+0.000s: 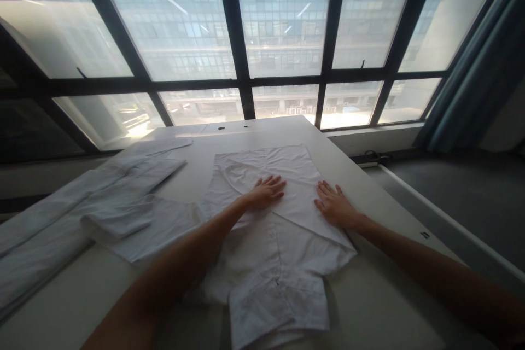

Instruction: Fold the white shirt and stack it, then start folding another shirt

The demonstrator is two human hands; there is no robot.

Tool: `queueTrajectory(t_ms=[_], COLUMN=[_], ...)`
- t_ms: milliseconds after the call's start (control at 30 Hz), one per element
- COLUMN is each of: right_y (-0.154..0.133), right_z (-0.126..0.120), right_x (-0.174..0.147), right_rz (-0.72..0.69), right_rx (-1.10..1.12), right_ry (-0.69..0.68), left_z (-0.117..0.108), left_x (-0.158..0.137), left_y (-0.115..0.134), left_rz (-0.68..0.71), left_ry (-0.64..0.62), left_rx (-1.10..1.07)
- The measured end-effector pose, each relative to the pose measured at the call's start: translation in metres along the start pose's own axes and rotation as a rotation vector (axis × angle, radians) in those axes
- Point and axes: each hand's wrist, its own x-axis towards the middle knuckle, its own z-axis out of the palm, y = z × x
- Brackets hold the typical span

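Observation:
A white garment (287, 240), which looks like a button-front shirt or coat, lies spread on the white table with its upper part folded over. My left hand (266, 192) rests flat on the folded part, fingers stretched out. Close to the garment's right edge, my right hand (333, 203) also presses flat, its fingers extended. The near end of the cloth, with a small dark mark near the placket, lies toward me. One white sleeve or panel (172, 224) reaches out to the left, partly behind my left forearm.
More white garments (74, 202) are laid along the table's left side. Small dark items (221, 128) lie at the far end of the table (279, 128). Large black-framed windows (283, 16) stand beyond it. A blue-grey curtain (471, 65) hangs at the right.

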Motion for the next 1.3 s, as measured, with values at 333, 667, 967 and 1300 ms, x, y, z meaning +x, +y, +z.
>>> queueTrajectory(t_ms=[333,667,967,1300], right_y=[-0.074,-0.056,-0.031,-0.029], right_z=[-0.010,0.002,0.002,0.010], right_x=[-0.012,0.001,0.033,0.029], right_rz=[0.002,0.006,-0.015,-0.036], right_rx=[0.100,0.101,0.092,0.097], right_ry=[-0.033,-0.058,-0.067,-0.028], left_z=[0.017,0.031,0.021,0.019], left_x=[-0.125,-0.123,-0.094,-0.128], left_y=[-0.017,-0.031,-0.036,-0.057], left_rz=[-0.237,-0.304,-0.310,-0.278], left_ry=[0.113,0.199,0.174,0.345], left_rx=[0.038,0.047,0.048,0.086])
